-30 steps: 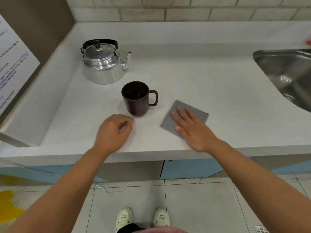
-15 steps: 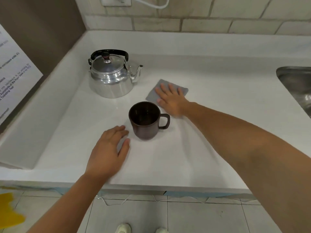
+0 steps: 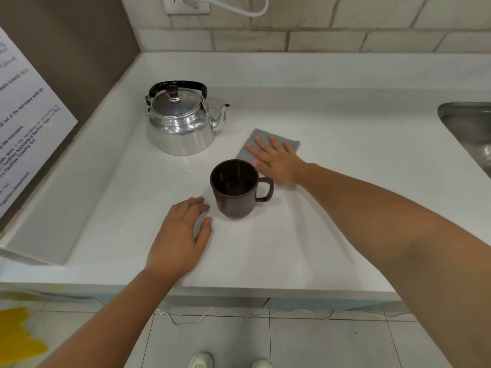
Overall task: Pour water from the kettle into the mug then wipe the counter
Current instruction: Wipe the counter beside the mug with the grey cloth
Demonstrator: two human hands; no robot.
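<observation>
The right hand [image 3: 277, 162] is pressing flat, fingers spread, on the cloth [image 3: 268, 143]; the left hand [image 3: 180, 239] is lying released, the mug [image 3: 233, 192] just beyond its fingertips.

My right hand [image 3: 279, 160] covers most of the grey cloth [image 3: 265, 135], and I can't tell if there's water in the dark mug [image 3: 235, 188]. The sink [image 3: 467, 136] and wall socket [image 3: 186, 5] are cut off by the frame edges, and the print on the paper notice [image 3: 24, 123] is too blurred for me to read properly.
</observation>
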